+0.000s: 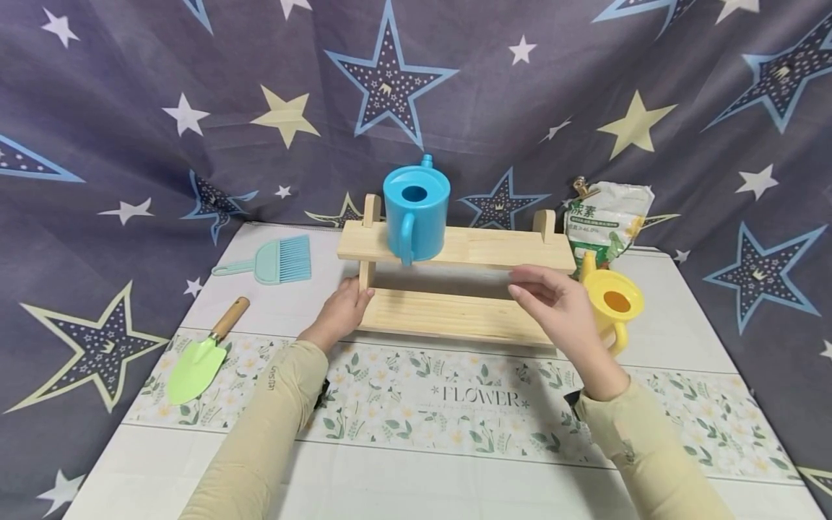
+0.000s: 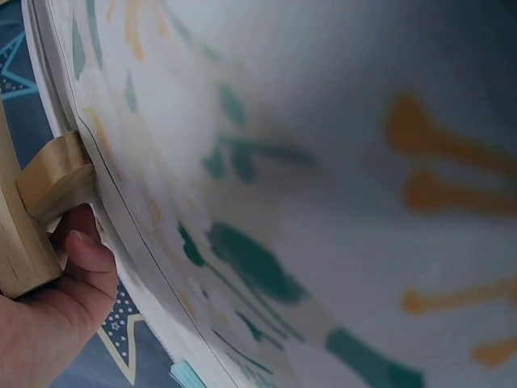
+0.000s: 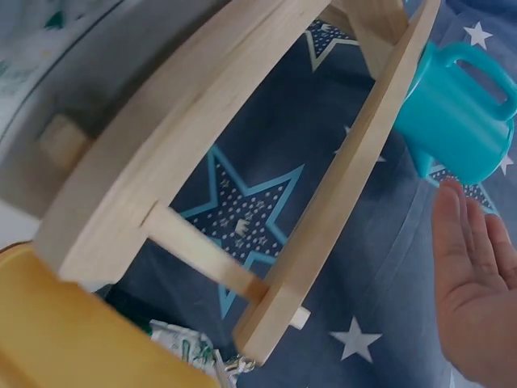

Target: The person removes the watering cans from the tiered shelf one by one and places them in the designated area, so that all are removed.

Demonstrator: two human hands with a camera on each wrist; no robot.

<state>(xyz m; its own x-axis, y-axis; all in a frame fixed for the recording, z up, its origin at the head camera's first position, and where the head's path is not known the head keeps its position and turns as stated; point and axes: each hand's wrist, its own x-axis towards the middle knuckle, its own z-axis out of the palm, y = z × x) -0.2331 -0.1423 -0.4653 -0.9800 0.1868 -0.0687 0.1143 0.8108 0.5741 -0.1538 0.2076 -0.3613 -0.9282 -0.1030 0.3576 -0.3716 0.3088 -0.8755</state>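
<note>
A two-tier wooden shelf (image 1: 455, 314) stands on the table, with a blue watering can (image 1: 425, 224) on its upper board. My left hand (image 1: 341, 310) grips the shelf's left end at the lower board; in the left wrist view, its fingers (image 2: 90, 252) curl round the wood beside a support. In front of the shelf's right part, my right hand (image 1: 562, 310) is raised with relaxed fingers and holds nothing. The right wrist view shows those fingers nearly straight, apart from the wood. Just right of this hand sits a yellow watering can (image 1: 627, 297), partly hidden by it.
Behind the yellow can, a white-and-green bag (image 1: 607, 217) closed with a metal clip (image 1: 583, 189) leans by the curtain. At the left lie a teal brush (image 1: 276, 260) and a green trowel (image 1: 198, 368) with a wooden handle. A starry curtain (image 1: 494, 101) hangs behind the table.
</note>
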